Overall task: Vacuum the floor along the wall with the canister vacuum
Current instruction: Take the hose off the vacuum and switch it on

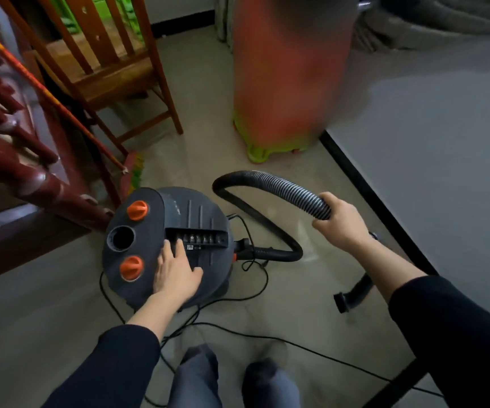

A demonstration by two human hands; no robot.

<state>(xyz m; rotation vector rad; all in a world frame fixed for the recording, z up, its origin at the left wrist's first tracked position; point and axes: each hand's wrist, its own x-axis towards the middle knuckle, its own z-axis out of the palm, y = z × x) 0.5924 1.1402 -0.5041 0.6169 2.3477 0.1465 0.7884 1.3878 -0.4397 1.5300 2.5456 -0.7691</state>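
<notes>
Wooden chair (99, 75), orange column (288, 72) beyond vacuum (199, 210); right hand (341, 225) grips hose (285, 187).

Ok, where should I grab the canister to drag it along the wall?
Probably by the recessed handle across the canister lid, coming from above: the slot faces up, and the left hand rests beside it. The hose is in the right hand.

No legible text: small white label (190, 247) on canister vacuum (196, 219) lid, below handle recess, too blurred to read.
</notes>
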